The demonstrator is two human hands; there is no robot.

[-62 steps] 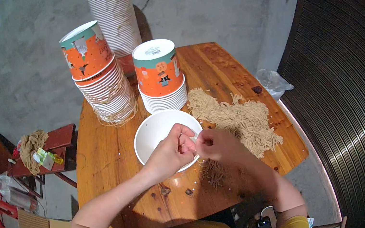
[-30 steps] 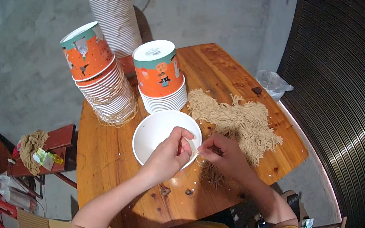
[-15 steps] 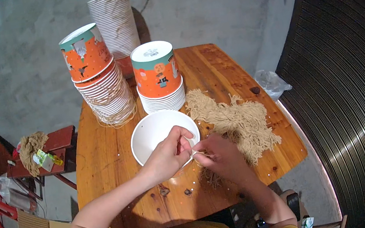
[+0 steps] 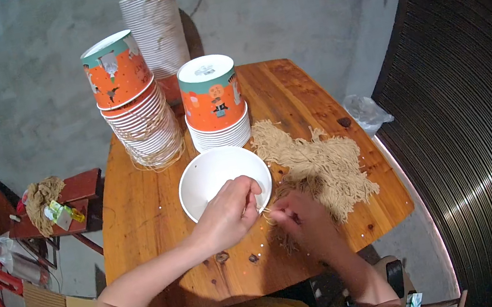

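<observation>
My left hand (image 4: 230,214) curls at the white bowl (image 4: 203,177). My right hand (image 4: 300,219) pinches a thin string (image 4: 265,211) near tan yarn (image 4: 331,171) on the table (image 4: 144,227).

Bare grey wall (image 4: 288,21), ribbed shutter (image 4: 473,133) beyond the right edge of the table (image 4: 144,230) and stacked tubs (image 4: 215,106) suggest a makeshift workshop.

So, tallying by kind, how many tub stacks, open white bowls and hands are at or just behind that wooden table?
Tub stacks: 3 (leaning stack, short stack, tall stack)
Open white bowls: 1 (white bowl)
Hands: 2 (left hand, right hand)
Total: 6
</observation>
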